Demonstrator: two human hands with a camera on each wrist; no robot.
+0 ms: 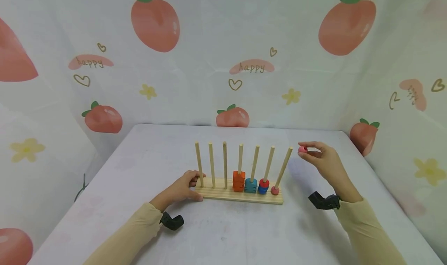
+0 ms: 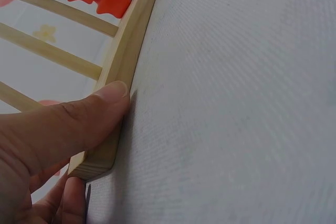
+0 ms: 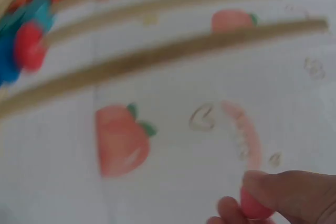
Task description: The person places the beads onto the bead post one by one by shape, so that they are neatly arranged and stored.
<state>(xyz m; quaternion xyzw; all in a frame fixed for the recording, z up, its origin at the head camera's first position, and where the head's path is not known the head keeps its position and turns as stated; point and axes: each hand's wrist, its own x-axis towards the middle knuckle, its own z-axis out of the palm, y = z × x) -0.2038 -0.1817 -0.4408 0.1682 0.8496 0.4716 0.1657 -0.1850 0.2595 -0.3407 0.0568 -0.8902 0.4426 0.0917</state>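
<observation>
A wooden base [image 1: 241, 196] with several upright pegs stands on the table. My left hand [image 1: 183, 187] grips its left end, thumb along the front edge in the left wrist view. Between the thumb and fingers of my right hand [image 1: 323, 158] is a pink bead [image 1: 302, 149] with a dark hole, held just right of the tip of the rightmost peg [image 1: 284, 166]. Orange star beads [image 1: 239, 181] are stacked on the middle peg. Rightward come teal beads [image 1: 250, 186], then a red bead [image 1: 263, 183] over blue [image 1: 263, 190], then one pink bead [image 1: 275, 190] at the last peg's foot.
Three pegs at the left, such as this bare peg [image 1: 225, 166], carry no beads. A white cloth [image 1: 223, 234] covers the table. Behind stands a backdrop [image 1: 195, 86] printed with fruit. Each wrist wears a black camera mount [image 1: 324, 201].
</observation>
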